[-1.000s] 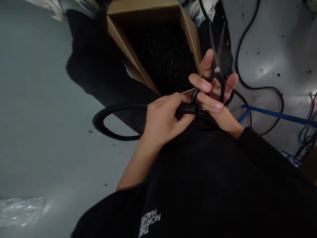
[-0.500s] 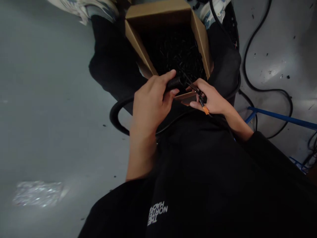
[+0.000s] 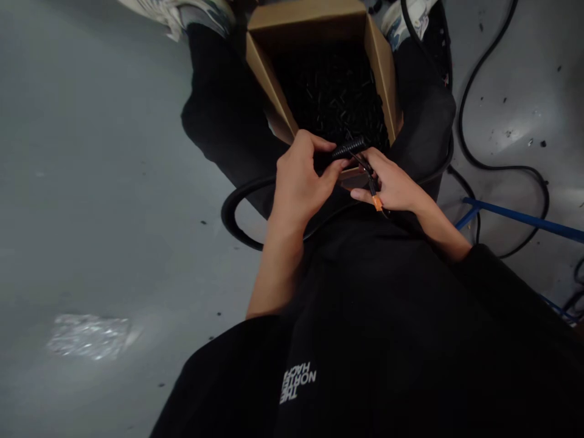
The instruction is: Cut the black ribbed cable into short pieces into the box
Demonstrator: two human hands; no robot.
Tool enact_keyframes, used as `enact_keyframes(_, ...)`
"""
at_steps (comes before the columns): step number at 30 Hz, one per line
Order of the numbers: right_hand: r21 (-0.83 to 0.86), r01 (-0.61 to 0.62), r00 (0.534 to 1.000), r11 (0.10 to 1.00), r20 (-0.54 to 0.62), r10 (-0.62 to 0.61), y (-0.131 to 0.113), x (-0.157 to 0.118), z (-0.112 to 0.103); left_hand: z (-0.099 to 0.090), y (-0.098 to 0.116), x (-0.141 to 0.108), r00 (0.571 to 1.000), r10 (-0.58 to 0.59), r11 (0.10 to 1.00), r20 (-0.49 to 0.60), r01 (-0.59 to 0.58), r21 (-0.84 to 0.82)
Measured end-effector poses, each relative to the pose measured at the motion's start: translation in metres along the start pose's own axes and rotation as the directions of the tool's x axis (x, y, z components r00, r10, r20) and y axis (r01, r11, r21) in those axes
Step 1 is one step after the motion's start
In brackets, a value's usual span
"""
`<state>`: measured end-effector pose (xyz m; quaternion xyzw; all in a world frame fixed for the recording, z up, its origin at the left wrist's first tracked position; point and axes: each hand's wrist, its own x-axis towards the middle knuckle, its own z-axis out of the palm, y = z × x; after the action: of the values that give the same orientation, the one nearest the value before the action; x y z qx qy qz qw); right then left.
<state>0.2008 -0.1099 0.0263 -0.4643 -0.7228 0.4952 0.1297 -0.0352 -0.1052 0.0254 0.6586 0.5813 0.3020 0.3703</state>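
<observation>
Between the thumb and fingers of my left hand [image 3: 298,173] is a black corrugated tube [image 3: 350,148]. Its ribbed end pokes out to the right, over the near side of a cardboard box [image 3: 310,13]. From behind that hand the long black tube loops round to the left [image 3: 230,213]. My right hand [image 3: 395,182] grips dark scissors [image 3: 370,179] with an orange band on the handle. Their blades meet the tube near its protruding part; whether they are closed on it is too dark to tell. Many short black pieces [image 3: 337,91] fill the box.
The box stands between my legs [image 3: 232,115]. A black cable or tube [image 3: 463,121] winds over the grey floor at right, near a blue metal bar [image 3: 524,218]. A shiny clear plastic packet [image 3: 89,336] lies at lower left. Small black scraps dot the floor.
My left hand has moved right, closer to my right hand, and the tube's end now reaches farther past the scissors' blades. The whole view has shifted slightly.
</observation>
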Motion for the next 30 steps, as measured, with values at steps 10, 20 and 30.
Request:
enact_keyframes(10,0.132,0.000,0.997,0.991,-0.083,0.011,0.005,0.009,0.014,0.016,0.000,-0.004,0.999,0.014,0.999,-0.051,-0.012,0.038)
enact_keyframes(20,0.077,0.006,0.997,0.997,-0.082,0.000,0.007,0.009,0.010,0.015,-0.007,-0.003,0.995,0.094,0.994,0.039,-0.096,0.060)
enact_keyframes(30,0.017,0.050,0.995,0.999,0.082,-0.051,-0.003,0.007,-0.008,-0.018,-0.008,0.013,0.960,0.091,0.996,0.265,-0.089,-0.019)
